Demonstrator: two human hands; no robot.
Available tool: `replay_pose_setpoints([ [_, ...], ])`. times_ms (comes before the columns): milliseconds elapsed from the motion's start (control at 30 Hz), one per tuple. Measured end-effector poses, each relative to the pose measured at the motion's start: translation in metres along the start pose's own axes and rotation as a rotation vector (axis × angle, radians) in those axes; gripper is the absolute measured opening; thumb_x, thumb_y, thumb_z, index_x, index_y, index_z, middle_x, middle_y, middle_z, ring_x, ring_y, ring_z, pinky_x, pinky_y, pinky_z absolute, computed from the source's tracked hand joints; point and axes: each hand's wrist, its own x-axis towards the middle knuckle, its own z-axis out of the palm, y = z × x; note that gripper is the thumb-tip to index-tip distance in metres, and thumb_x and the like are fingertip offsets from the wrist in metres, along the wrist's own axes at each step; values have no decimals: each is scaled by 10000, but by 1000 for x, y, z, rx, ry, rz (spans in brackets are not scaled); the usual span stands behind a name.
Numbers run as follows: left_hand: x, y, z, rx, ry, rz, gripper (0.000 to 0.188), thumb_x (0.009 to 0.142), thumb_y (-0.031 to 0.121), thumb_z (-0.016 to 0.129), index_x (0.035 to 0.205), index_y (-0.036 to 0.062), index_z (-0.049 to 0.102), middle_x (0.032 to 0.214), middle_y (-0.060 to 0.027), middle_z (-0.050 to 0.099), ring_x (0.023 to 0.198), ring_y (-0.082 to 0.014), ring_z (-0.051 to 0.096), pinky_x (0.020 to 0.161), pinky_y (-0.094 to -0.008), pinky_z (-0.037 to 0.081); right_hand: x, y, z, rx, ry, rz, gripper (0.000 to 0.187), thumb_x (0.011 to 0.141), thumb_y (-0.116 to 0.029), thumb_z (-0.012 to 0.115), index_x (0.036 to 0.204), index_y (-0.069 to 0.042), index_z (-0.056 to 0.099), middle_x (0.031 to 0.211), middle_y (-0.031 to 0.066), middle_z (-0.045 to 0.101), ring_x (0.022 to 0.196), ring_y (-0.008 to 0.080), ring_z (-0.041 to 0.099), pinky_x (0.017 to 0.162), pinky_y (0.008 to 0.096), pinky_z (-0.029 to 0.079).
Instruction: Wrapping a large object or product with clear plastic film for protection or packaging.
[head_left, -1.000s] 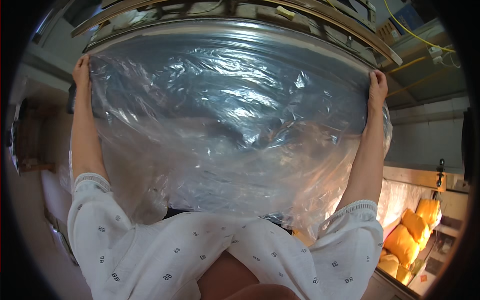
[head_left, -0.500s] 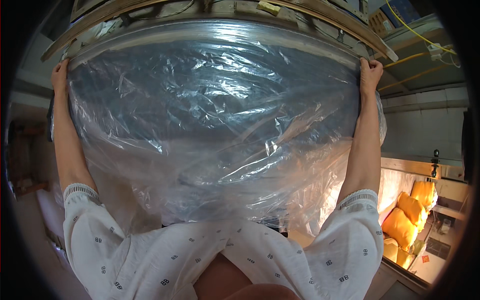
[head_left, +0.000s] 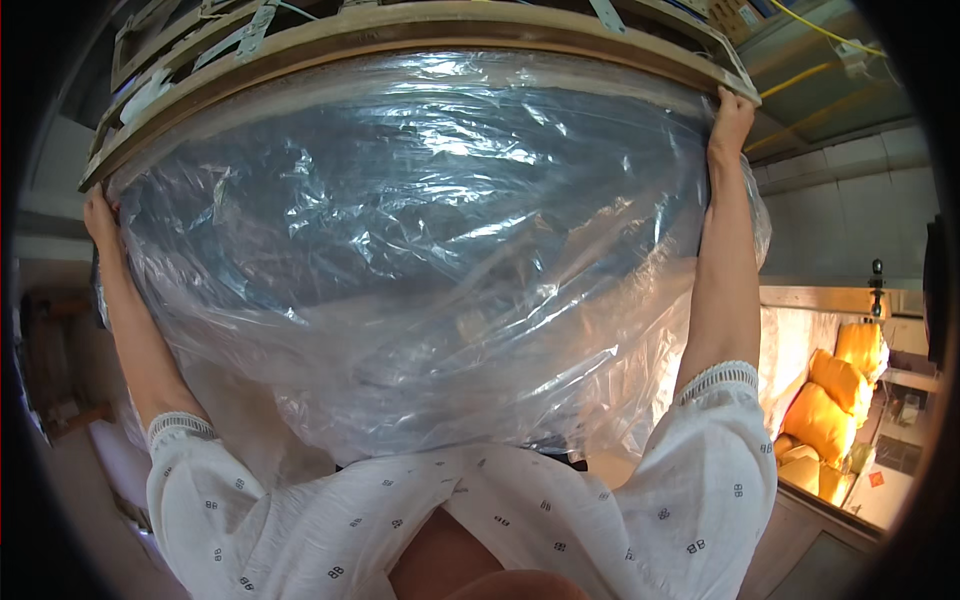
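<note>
A broad sheet of clear plastic film (head_left: 420, 230) hangs wrinkled and shiny in front of me, over something dark. My arms reach out along its two sides. At its upper left corner, just beneath the end of a wooden bar (head_left: 430, 35), my left hand (head_left: 103, 215) is closed on the film; its fingers are partly hidden. My right hand (head_left: 733, 122) is closed on the upper right corner of the film, its fingertips against the bar's right end. The long bar crosses right above the film's top edge.
Behind the bar is a wooden frame with metal brackets (head_left: 607, 15). A yellow cable (head_left: 820, 28) runs at the upper right. Orange-yellow sacks (head_left: 825, 410) are stacked in bright light at the lower right, below a wooden beam (head_left: 825, 300).
The wooden bar now lies closer and lower in view, against the film's top edge. My left hand has moved down and outward; my right hand has moved slightly up, meeting the bar's end.
</note>
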Motion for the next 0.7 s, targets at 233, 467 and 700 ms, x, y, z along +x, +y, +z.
replay_pose_setpoints([
  [233, 19, 33, -78, 187, -141, 261, 355, 844, 368, 634, 1001, 51, 665, 927, -26, 637, 865, -106, 548, 766, -249, 436, -25, -42, -56, -419, -563, -447, 306, 850, -325, 583, 887, -21, 580, 801, 51, 585, 772, 227, 554, 699, 362, 406],
  [467, -83, 157, -76, 1505, 52, 518, 419, 823, 359, 639, 1103, 49, 619, 1070, -109, 623, 1001, -217, 576, 863, -328, 441, -102, -122, -120, 318, -919, 77, 164, 892, -189, 557, 817, -77, 462, 739, -77, 365, 705, 27, 339, 640, 178, 300],
  [700, -431, 316, 177, 58, -876, 1005, 378, 851, 258, 629, 1173, 69, 565, 1164, -40, 563, 974, -139, 579, 715, -255, 487, -149, -159, -163, 336, -718, -79, 127, 848, -124, 601, 823, -72, 489, 733, -60, 389, 708, 34, 373, 631, 181, 309],
])
